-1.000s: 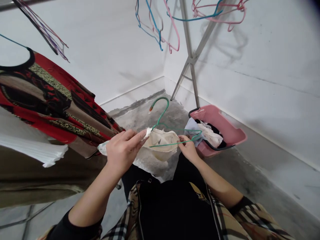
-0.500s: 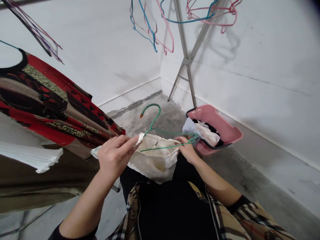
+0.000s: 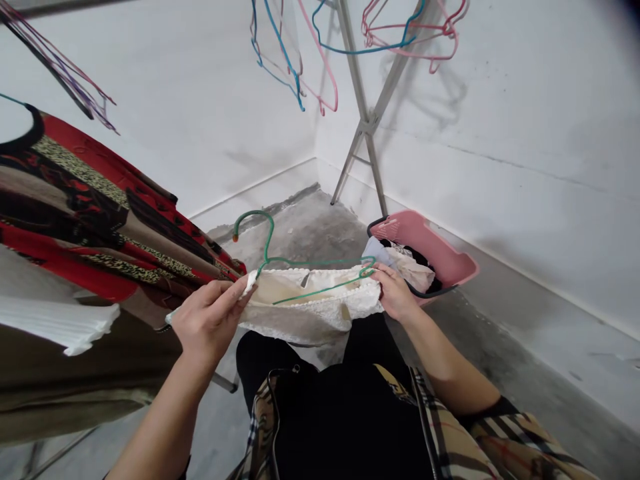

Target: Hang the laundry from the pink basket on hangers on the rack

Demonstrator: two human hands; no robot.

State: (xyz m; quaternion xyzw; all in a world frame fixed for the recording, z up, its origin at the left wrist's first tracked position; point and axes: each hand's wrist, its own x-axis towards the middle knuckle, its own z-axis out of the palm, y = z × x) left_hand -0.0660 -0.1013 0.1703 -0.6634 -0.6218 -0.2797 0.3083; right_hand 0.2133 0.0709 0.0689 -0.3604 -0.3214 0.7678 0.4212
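Note:
A cream-white garment (image 3: pixel 300 323) with a bumpy edge is stretched between my two hands above my lap; its exact kind I cannot make out. A green clothes hanger (image 3: pixel 320 263) lies at its opening, hook up and to the left, its lower bar crossing in front of the cloth's inside. My left hand (image 3: pixel 207 317) is closed, pinching the garment's edge near the base of the hook. My right hand (image 3: pixel 395 290) is closed on the garment's other edge, close to the hanger's right end. The hanger's left end is hidden by cloth and hand.
A pink basket (image 3: pixel 447 257) holding several clothes stands on the floor at the right wall. Blue and pink hangers (image 3: pixel 370 52) hang from a metal folding rack (image 3: pixel 369 123). On the left hang a red patterned garment (image 3: pixel 95 200) and a white pleated one (image 3: pixel 55 320).
My hands have moved apart, pulling the garment wider and flatter. The hanger's hook has shifted left, and its right end now sits at the garment's right edge. The view has turned slightly.

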